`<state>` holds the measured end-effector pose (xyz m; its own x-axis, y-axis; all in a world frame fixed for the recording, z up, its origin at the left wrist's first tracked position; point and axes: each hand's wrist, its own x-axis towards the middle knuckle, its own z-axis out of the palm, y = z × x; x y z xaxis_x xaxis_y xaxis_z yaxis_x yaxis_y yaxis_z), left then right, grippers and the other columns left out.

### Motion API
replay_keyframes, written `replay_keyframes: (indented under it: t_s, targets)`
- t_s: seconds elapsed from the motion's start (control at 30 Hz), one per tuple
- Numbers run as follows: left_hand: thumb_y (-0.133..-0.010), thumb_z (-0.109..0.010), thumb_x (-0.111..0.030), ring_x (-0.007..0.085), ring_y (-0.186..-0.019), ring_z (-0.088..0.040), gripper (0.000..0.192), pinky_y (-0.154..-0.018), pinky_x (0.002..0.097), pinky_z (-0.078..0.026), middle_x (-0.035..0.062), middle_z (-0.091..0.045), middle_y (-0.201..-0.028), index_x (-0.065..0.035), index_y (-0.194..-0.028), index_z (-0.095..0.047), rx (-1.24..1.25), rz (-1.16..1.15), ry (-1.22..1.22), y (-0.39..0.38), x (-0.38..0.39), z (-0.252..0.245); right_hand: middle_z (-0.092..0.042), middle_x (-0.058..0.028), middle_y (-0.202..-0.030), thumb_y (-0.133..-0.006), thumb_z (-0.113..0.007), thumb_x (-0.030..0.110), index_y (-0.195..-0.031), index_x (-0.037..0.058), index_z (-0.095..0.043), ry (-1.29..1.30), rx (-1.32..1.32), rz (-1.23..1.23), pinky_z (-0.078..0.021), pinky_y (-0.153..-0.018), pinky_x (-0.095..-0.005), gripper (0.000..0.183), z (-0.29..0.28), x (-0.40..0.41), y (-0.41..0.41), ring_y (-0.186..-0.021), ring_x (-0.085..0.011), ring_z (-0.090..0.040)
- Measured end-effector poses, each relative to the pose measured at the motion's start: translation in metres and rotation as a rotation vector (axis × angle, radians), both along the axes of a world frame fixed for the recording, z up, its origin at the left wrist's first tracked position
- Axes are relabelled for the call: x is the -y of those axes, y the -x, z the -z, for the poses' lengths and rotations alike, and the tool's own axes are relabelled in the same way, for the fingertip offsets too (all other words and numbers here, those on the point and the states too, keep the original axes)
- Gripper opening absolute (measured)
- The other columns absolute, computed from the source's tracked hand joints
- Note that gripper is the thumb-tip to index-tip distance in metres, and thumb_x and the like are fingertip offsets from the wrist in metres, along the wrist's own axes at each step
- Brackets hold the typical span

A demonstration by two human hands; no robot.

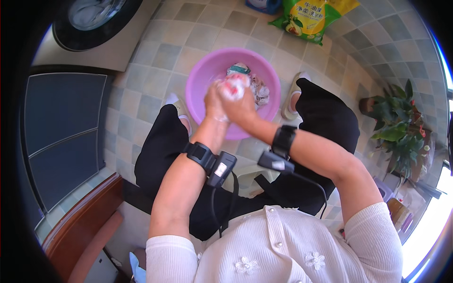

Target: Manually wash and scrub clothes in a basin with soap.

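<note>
Over a pink plastic basin (198, 81) on the tiled floor, my left hand (214, 102) and my right hand (240, 104) are pressed together around a white and red cloth (234, 87). The cloth is bunched up and looks covered in suds; motion blurs it and the fingers. Suds also cling to my left wrist. Inside the basin, a wet whitish garment (261, 91) lies crumpled by the right wall. A green and white cloth item (238, 68) sits beyond my hands, partly hidden by the held cloth.
A front-loading washing machine (95, 26) stands at the far left, above a dark cabinet (63, 138). A green and yellow detergent bag (308, 19) and a blue container (263, 5) are beyond the basin. Potted plants (398, 123) line the right. My slippered feet flank the basin.
</note>
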<state>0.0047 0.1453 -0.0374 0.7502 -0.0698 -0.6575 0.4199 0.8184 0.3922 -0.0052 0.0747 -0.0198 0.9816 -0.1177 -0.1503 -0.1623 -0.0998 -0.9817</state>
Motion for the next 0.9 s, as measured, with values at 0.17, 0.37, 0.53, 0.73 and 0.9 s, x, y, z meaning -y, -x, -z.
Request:
replay_keyframes:
  t_s: [0.17,0.37,0.53,0.73,0.9]
  targets:
    - [-0.088,-0.043,-0.027,0.0172,-0.072,-0.06,0.023,-0.057,0.0296,-0.048,0.0064,-0.06,-0.082,-0.0069,-0.09,-0.055,-0.05,0.115,-0.172,-0.009,0.042,-0.015,-0.06,-0.0108,-0.086,-0.084,-0.055,0.025,-0.096,0.0025,-0.053,0.326,0.129,0.064,-0.0431,-0.078,-0.032,0.026,0.048,0.047,-0.056,-0.081,-0.0248,-0.057]
    - [-0.084,-0.052,-0.028,0.0234,-0.074,-0.061,0.026,-0.064,0.0346,-0.05,0.0103,-0.059,-0.083,-0.0038,-0.093,-0.055,0.039,0.066,-0.066,-0.008,0.004,-0.033,-0.056,-0.0096,-0.083,-0.076,-0.066,0.023,-0.094,0.0012,-0.049,-0.036,0.226,0.062,-0.0459,-0.069,-0.031,0.032,-0.008,-0.008,0.006,-0.075,-0.0211,-0.056]
    - [-0.082,-0.053,-0.024,0.018,-0.066,-0.059,0.023,-0.056,0.0297,-0.047,0.0068,-0.058,-0.079,-0.0045,-0.093,-0.056,-0.153,0.123,-0.215,0.003,0.027,-0.013,-0.057,-0.0162,-0.092,-0.08,-0.059,0.031,-0.104,-0.0014,-0.05,0.264,-0.102,-0.095,-0.044,-0.079,-0.0354,0.042,0.012,0.032,-0.032,-0.086,-0.0265,-0.056]
    - [-0.081,-0.054,-0.024,0.0187,-0.07,-0.061,0.025,-0.062,0.0299,-0.049,0.0083,-0.06,-0.08,-0.0018,-0.092,-0.058,-0.015,-0.033,-0.05,-0.007,-0.006,0.012,-0.058,-0.0135,-0.098,-0.081,-0.06,0.034,-0.106,-0.0006,-0.051,-0.054,-0.279,-0.039,-0.0442,-0.079,-0.0314,0.044,-0.04,0.005,-0.01,-0.088,-0.0215,-0.057]
    - [-0.089,-0.046,-0.023,0.0188,-0.082,-0.06,0.024,-0.071,0.0305,-0.049,0.0087,-0.062,-0.09,-0.0028,-0.096,-0.057,-0.148,0.15,-0.154,-0.005,0.048,-0.016,-0.059,-0.0126,-0.098,-0.081,-0.062,0.022,-0.1,0.0007,-0.052,0.238,-0.002,0.012,-0.0443,-0.076,-0.0304,0.03,0.064,0.051,-0.026,-0.09,-0.0189,-0.057]
